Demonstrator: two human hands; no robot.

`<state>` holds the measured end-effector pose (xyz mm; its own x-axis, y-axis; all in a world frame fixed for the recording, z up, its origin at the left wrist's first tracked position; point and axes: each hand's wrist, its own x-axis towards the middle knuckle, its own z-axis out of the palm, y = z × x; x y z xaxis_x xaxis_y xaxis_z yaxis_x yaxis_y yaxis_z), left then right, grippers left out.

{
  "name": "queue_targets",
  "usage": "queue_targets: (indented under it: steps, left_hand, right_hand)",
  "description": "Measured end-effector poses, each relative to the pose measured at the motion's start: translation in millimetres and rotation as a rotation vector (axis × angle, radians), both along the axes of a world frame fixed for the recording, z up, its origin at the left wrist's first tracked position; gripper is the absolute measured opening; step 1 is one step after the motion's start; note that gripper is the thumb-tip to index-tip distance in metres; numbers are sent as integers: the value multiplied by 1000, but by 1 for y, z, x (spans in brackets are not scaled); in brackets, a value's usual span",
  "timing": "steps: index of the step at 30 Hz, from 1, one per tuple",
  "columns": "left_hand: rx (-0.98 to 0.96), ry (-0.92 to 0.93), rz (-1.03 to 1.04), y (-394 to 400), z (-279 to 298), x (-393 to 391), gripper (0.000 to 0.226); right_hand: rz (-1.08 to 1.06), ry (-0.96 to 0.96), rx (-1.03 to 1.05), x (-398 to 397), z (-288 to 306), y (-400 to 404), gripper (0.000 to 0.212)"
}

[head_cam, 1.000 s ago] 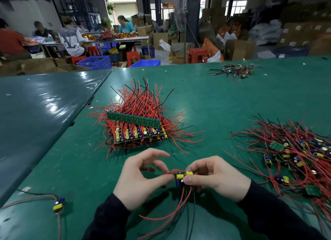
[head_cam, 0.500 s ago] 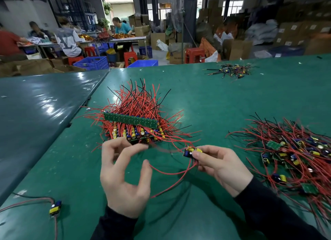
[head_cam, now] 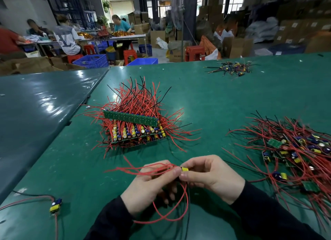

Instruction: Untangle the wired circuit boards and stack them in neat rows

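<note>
Left hand (head_cam: 148, 184) and right hand (head_cam: 209, 177) pinch one small board (head_cam: 184, 169) near, mid-counter, wires (head_cam: 170, 204) dangling free for combing. Neat stack (head_cam: 136, 128) waits beyond; tangled pile (head_cam: 295, 150) right.

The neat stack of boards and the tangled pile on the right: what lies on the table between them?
In the head view, only stray red wire ends from the neat stack and tangled pile reach over bare green table.
</note>
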<state>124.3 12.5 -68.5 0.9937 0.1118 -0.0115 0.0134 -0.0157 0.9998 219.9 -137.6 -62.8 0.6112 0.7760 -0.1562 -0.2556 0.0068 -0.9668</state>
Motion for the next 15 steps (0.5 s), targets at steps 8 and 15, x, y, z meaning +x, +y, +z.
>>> queue_targets:
  steps: [8,15]
  left_hand:
    - [307,-192,146,2,-8,3,40]
    - [50,-119,-29,-4,-5,-2,26]
  right_hand:
    - [-36,24,-3,1,0,0,31]
    - [50,83,66,0,1,-2,33]
